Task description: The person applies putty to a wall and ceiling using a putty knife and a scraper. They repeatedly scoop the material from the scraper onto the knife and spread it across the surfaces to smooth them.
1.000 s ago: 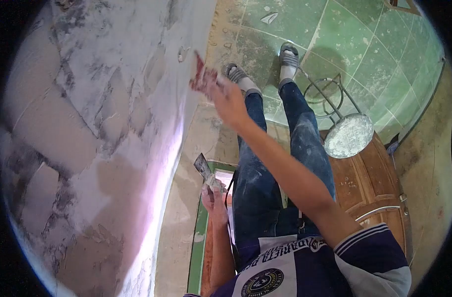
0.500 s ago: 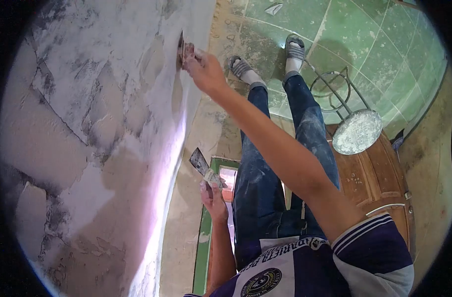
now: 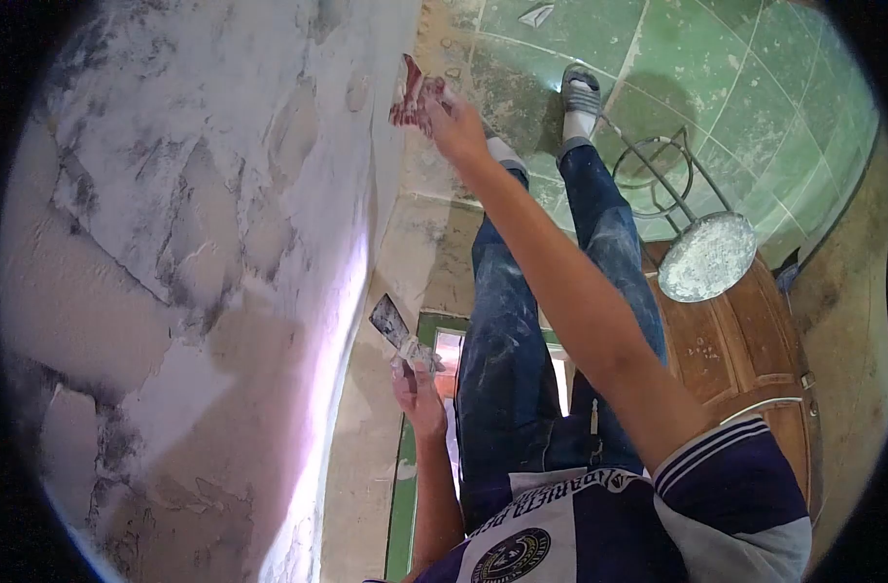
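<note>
My right hand (image 3: 453, 124) is closed round a small red-stained scraper (image 3: 411, 92), its blade just off the edge of the patchy wall (image 3: 201, 214). Lower down, my left hand (image 3: 419, 394) grips a putty knife (image 3: 390, 321) with a dark, smeared blade tilted up toward the wall. Pale putty coats the handle area near my left fingers. Grey and beige patches with dark cracks cover the wall on the left.
A round stool (image 3: 706, 257) with a speckled seat and metal legs is at the right, beside a wooden door (image 3: 726, 340). Green floor tiles (image 3: 677, 58) are under my sandalled feet. A green frame (image 3: 402, 496) stands below my left hand.
My right hand has moved right, away from the wall surface, and the scraper has turned to show its red-stained face. My left hand with the putty knife has barely shifted.
</note>
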Available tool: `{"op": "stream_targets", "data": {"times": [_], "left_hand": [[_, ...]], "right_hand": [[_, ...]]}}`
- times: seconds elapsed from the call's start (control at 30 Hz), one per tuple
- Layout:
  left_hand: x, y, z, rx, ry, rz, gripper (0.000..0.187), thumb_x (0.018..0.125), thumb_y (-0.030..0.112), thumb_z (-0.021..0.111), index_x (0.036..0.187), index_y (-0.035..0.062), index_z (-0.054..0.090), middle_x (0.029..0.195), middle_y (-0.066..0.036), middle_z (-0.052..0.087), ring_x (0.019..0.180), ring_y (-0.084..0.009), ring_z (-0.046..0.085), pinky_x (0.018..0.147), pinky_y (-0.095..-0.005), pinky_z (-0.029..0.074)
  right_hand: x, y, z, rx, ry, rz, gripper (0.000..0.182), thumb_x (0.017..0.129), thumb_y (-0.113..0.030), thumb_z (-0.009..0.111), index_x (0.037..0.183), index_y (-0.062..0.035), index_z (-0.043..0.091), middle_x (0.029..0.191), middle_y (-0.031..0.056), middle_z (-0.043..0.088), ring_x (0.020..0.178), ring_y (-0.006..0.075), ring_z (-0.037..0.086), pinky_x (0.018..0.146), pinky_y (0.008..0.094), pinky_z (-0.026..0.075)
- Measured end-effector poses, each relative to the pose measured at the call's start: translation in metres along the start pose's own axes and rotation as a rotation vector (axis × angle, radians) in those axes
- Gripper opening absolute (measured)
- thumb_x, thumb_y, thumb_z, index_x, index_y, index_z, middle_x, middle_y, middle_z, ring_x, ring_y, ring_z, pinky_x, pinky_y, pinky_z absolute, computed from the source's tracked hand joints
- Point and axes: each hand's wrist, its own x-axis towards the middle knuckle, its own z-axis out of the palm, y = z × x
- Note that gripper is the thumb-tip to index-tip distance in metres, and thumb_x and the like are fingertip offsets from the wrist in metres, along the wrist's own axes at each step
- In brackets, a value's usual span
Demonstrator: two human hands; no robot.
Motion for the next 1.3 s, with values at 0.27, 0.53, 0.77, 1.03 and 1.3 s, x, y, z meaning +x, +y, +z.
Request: {"op": "stream_targets", "data": {"times": [0.27, 0.53, 0.77, 1.03, 1.3], "left_hand": [[0.004, -0.005, -0.001, -0.082, 0.038, -0.051, 0.036, 0.103, 0.019, 0.052, 0.133, 0.0001, 0.046, 0.123, -0.008, 0.053, 0.108, -0.0173, 0.053, 0.094, -0.0342, 0.045], [0.006, 0.003, 0.007, -0.025, -0.064, -0.014, 0.033, 0.103, 0.017, 0.051, 0.131, -0.0006, 0.047, 0.123, -0.008, 0.052, 0.113, -0.0168, 0.052, 0.096, -0.0325, 0.044], [0.014, 0.002, 0.004, -0.058, -0.059, 0.056, 0.03, 0.103, 0.017, 0.051, 0.128, 0.0006, 0.048, 0.115, -0.007, 0.056, 0.103, -0.0169, 0.055, 0.087, -0.0326, 0.047], [0.018, -0.01, -0.007, -0.015, -0.038, 0.016, 0.034, 0.104, 0.021, 0.051, 0.131, 0.0009, 0.048, 0.113, -0.007, 0.055, 0.101, -0.0167, 0.054, 0.086, -0.0338, 0.047], [0.016, 0.001, 0.003, -0.068, -0.001, 0.008, 0.024, 0.102, 0.012, 0.05, 0.122, -0.0025, 0.052, 0.114, -0.009, 0.058, 0.103, -0.0178, 0.055, 0.091, -0.0325, 0.044]], "right_hand": [[-0.005, -0.01, 0.054, -0.122, -0.117, -0.043, 0.027, 0.092, -0.019, 0.056, 0.1, 0.005, 0.062, 0.085, 0.0274, 0.065, 0.082, 0.0438, 0.063, 0.075, 0.044, 0.049], [-0.079, -0.046, 0.005, -0.033, -0.265, -0.11, 0.029, 0.101, -0.021, 0.053, 0.116, 0.0017, 0.062, 0.095, 0.0077, 0.068, 0.084, 0.0118, 0.059, 0.078, 0.0303, 0.049], [0.011, 0.023, 0.002, -0.011, -0.116, 0.184, 0.028, 0.1, -0.017, 0.055, 0.121, -0.0003, 0.062, 0.102, 0.0038, 0.067, 0.092, 0.0111, 0.061, 0.082, 0.0276, 0.049], [0.009, 0.018, 0.028, 0.205, -0.158, 0.132, 0.025, 0.101, -0.016, 0.05, 0.118, -0.0009, 0.061, 0.1, 0.007, 0.067, 0.088, 0.0138, 0.06, 0.081, 0.0306, 0.048], [-0.027, -0.029, 0.033, 0.262, -0.236, 0.084, 0.026, 0.101, -0.016, 0.05, 0.122, -0.0005, 0.058, 0.104, 0.005, 0.066, 0.092, 0.0115, 0.059, 0.084, 0.0285, 0.048]]}}
